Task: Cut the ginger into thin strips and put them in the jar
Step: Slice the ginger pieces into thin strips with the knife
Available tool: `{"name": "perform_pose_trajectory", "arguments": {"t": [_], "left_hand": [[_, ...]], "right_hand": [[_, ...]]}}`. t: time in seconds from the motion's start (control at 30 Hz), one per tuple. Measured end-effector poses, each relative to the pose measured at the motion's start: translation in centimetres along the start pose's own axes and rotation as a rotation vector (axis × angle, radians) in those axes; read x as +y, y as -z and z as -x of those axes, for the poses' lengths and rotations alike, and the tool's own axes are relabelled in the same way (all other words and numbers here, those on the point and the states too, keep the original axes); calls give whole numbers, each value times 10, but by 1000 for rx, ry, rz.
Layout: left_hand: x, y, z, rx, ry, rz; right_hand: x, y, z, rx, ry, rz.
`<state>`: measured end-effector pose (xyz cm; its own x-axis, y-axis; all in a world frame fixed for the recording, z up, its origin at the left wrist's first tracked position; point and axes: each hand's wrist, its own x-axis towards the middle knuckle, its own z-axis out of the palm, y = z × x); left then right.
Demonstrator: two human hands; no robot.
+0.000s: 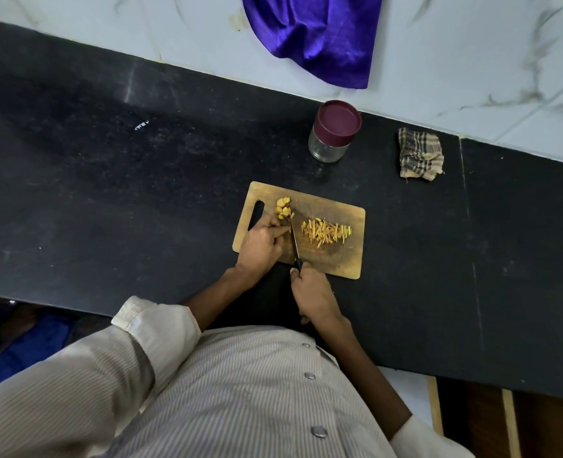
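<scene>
Two hands busy: left hand (263,241) pinning ginger slices (283,210), right hand (313,292) gripping the knife (295,242) — keep cuts narrow, fingertips tucked.

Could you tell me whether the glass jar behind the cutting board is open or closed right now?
Closed: the round maroon lid sits on the clear glass jar, which stands upright and looks empty.

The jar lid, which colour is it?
The jar lid is dark maroon, seen in the head view.
</scene>
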<state>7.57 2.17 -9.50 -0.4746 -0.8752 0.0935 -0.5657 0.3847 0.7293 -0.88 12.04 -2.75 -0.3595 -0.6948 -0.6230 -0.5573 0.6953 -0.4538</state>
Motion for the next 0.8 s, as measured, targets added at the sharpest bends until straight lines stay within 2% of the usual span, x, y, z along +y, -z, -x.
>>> {"name": "perform_pose_trajectory", "arguments": {"t": [0.4, 0.6, 0.8], "left_hand": [[0, -2, 2, -89, -14, -175], [3, 0, 3, -87, -59, -204], [4, 1, 2, -96, -45, -219]], "right_hand": [[-4, 4, -7, -40, -58, 35], [-7, 4, -13, -74, -109, 51], [2, -8, -6, -47, -79, 85]]}}
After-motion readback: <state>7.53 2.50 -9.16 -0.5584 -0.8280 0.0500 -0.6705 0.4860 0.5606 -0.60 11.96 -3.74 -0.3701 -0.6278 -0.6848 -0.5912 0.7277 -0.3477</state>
